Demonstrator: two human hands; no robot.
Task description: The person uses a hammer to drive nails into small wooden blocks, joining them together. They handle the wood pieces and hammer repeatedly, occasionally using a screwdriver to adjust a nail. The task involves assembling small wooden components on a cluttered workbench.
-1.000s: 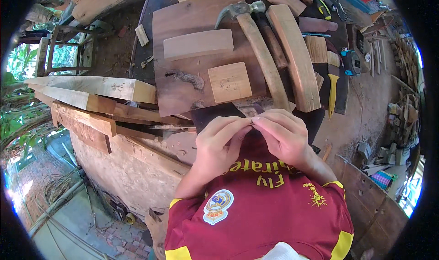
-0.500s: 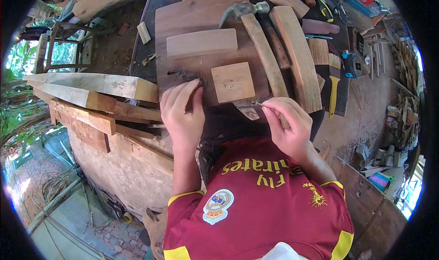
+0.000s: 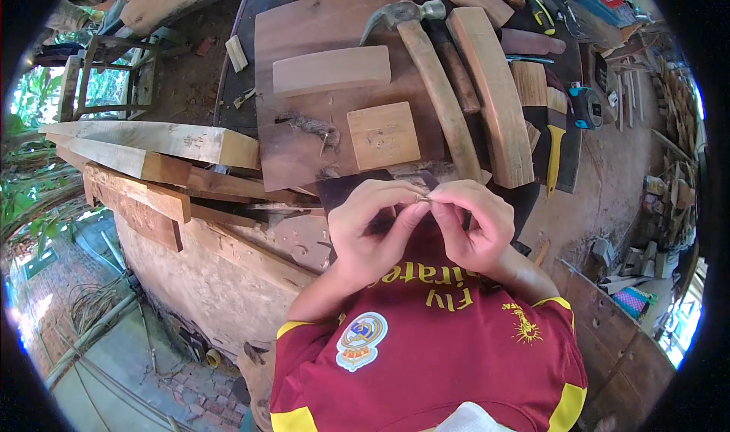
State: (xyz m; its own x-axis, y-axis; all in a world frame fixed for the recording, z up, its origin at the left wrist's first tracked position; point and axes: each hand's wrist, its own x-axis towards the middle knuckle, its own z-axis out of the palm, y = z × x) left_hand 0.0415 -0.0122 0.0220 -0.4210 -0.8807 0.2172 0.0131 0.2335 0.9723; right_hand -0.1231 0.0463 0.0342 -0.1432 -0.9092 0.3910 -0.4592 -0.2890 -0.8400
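My left hand (image 3: 371, 227) and my right hand (image 3: 480, 223) meet in front of my shirt, just off the near edge of a brown wooden board (image 3: 285, 158). Thumbs and forefingers of both pinch a tiny thin piece (image 3: 423, 199), too small to name. On the board beyond lie a dark, fuzzy wad (image 3: 310, 126), a square wooden block (image 3: 384, 137) and a pale curved block (image 3: 332, 70). A claw hammer (image 3: 435, 78) rests at the board's right side, its wooden handle reaching toward my right hand.
Right of the hammer are a long wooden block (image 3: 493, 101), a yellow-handled brush (image 3: 556, 150), a blue tape measure (image 3: 586, 108) and a screwdriver (image 3: 537, 10). Stacked timber (image 3: 152, 158) juts out at the left.
My left hand has left the dark wad and come right and nearer to meet my right hand. The right hand has shifted slightly left and nearer, still pinching.
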